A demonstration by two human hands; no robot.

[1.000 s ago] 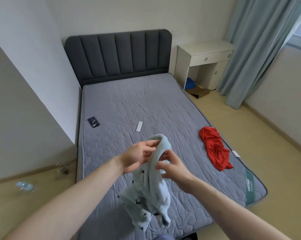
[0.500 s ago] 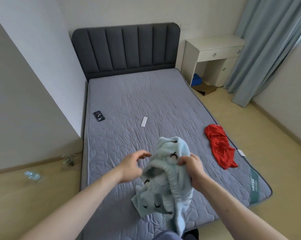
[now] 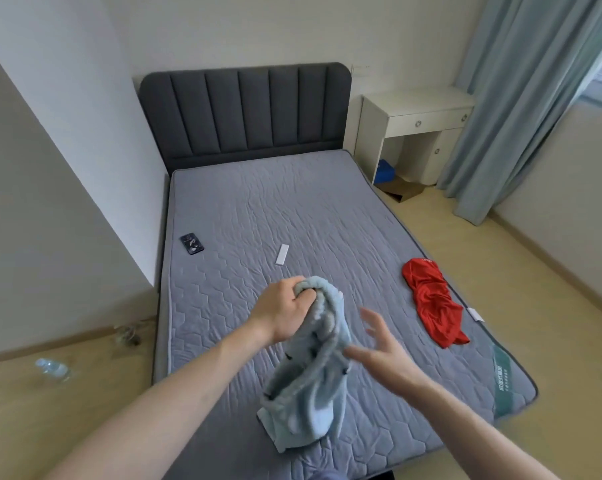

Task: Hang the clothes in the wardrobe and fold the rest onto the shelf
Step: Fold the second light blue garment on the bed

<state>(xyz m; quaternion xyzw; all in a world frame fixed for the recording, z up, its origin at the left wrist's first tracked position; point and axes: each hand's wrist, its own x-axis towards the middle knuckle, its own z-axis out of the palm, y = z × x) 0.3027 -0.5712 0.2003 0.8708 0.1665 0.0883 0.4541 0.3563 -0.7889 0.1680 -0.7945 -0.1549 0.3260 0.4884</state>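
A light blue fleece garment (image 3: 310,386) with small dark marks hangs above the grey mattress (image 3: 292,209). My left hand (image 3: 285,311) grips its top edge in a fist. Just right of the hanging cloth, my right hand (image 3: 384,346) has its fingers spread, fingertips touching or nearly touching the garment, and is motion-blurred. A crumpled red garment (image 3: 431,301) lies on the mattress near its right edge, away from both hands. No wardrobe or shelf is in view.
A dark phone (image 3: 192,243) and a small white strip (image 3: 282,254) lie on the mattress. A white desk (image 3: 417,109) stands by the headboard, with a blue-grey curtain (image 3: 521,98) beside it. A plastic bottle (image 3: 53,368) lies on the floor at left.
My right hand has let go of the blue garment and opened. My left hand has closed on its top edge, and the cloth now hangs from that hand alone.
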